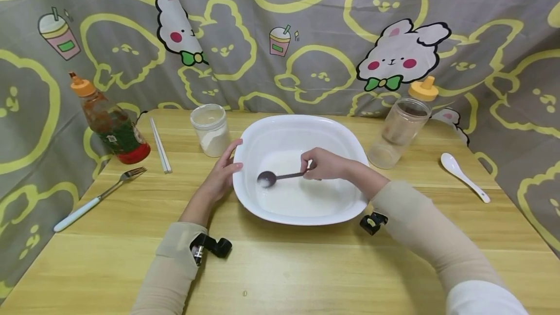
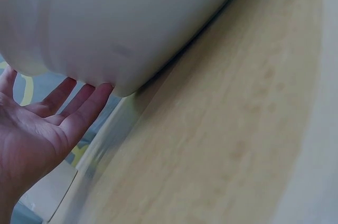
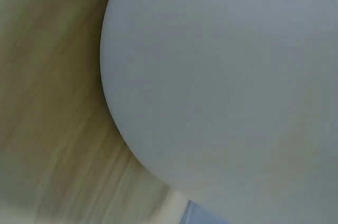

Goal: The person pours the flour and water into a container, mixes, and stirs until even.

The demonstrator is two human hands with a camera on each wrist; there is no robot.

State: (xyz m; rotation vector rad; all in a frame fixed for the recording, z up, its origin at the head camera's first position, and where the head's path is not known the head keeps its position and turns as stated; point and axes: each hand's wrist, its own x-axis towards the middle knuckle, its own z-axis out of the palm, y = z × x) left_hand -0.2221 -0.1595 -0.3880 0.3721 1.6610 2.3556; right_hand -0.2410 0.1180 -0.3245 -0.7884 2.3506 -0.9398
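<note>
The right hand [image 1: 325, 164] pinches a dark spoon [image 1: 278, 177] whose bowl sits in white liquid inside the white basin [image 1: 306, 130]. The left hand [image 1: 223, 176] rests with straight fingers against the basin's left rim. On the tabletop [image 1: 280, 266] stand a flour jar [image 1: 210, 130], sauce bottle [image 1: 109, 123], chopsticks [image 1: 160, 145], fork [image 1: 98, 199], clear jar [image 1: 400, 130] and white spoon [image 1: 463, 176].

Beige sleeves [image 1: 175, 261] — black wrist cameras [image 1: 210, 247]

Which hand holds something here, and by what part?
The right hand pinches a dark spoon by its handle end, its scoop down in the white bowl. The left hand only rests open against the bowl's outer wall.
</note>
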